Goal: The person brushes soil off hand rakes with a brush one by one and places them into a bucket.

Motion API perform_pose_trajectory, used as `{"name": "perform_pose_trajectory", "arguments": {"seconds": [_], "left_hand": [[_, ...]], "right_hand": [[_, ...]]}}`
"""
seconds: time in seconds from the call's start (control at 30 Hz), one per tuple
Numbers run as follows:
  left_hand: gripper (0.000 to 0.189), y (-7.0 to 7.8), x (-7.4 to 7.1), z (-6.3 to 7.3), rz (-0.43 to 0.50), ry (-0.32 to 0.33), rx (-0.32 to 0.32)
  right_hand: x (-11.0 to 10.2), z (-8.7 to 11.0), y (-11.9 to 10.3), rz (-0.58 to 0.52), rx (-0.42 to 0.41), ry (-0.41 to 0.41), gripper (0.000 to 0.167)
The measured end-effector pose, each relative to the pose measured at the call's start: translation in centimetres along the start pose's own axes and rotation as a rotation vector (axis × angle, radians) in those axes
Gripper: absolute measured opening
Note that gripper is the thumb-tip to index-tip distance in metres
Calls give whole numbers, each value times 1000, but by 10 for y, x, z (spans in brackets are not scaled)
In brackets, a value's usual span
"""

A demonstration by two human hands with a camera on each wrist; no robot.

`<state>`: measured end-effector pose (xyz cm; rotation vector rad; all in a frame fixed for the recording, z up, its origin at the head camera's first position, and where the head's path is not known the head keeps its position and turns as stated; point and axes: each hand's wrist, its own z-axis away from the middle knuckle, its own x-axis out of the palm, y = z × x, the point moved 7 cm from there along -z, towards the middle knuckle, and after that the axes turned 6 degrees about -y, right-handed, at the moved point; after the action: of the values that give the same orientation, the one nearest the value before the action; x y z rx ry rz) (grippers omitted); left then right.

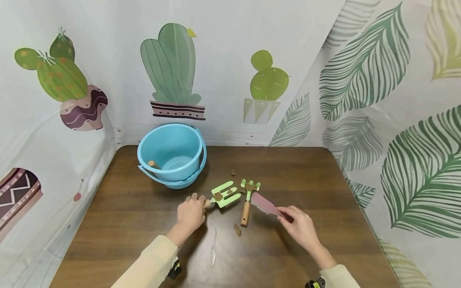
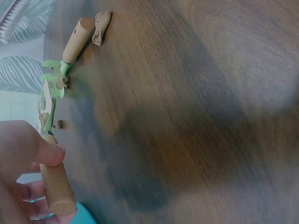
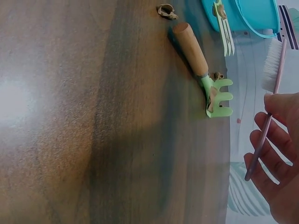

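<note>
The left hand's [image 1: 191, 212] fingers are curled round the handle of a green fork [image 1: 228, 200], left of a small rake [image 1: 246, 206] on the table [image 1: 295, 172]; the right hand's [image 1: 299, 226] fingers pinch a pink brush [image 1: 264, 203]. Brushing brown bits [image 1: 217, 196] off the fork seems in hand, calling for bristles against steady prongs.

2 cream sleeves [image 1: 151, 259], 2 black-and-yellow wrist devices [image 1: 175, 269]

A dark brown, wood-grained table [image 1: 295, 172] with rounded far corners stands against a white printed backdrop [image 1: 230, 24]. Potted cactus prints [image 1: 173, 64] decorate its left and middle; large striped leaf prints [image 1: 367, 60] fill the right. Light leaves a pale glare [image 3: 14, 105] on the table.
</note>
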<state>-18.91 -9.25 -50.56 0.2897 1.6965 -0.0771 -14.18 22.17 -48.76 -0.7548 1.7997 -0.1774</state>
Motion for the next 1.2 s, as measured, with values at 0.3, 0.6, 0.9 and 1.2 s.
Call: {"name": "perform_pose_trajectory", "arguments": {"seconds": [0.3,0.6,0.9,1.2], "left_hand": [[22,3,-15,9,-42,35,88],[23,6,-27,16,-81,42,137],[20,13,-39,21,-81,69,201],[19,23,-47,26,-100,84,242]], "right_hand": [[1,-8,-8,-5,-16,-15,28],[3,-15,-18,-21,-29,-29,28],[8,-23,-28,9,-37,-59,28],[10,-30,-39,22,-71,-57,28]]}}
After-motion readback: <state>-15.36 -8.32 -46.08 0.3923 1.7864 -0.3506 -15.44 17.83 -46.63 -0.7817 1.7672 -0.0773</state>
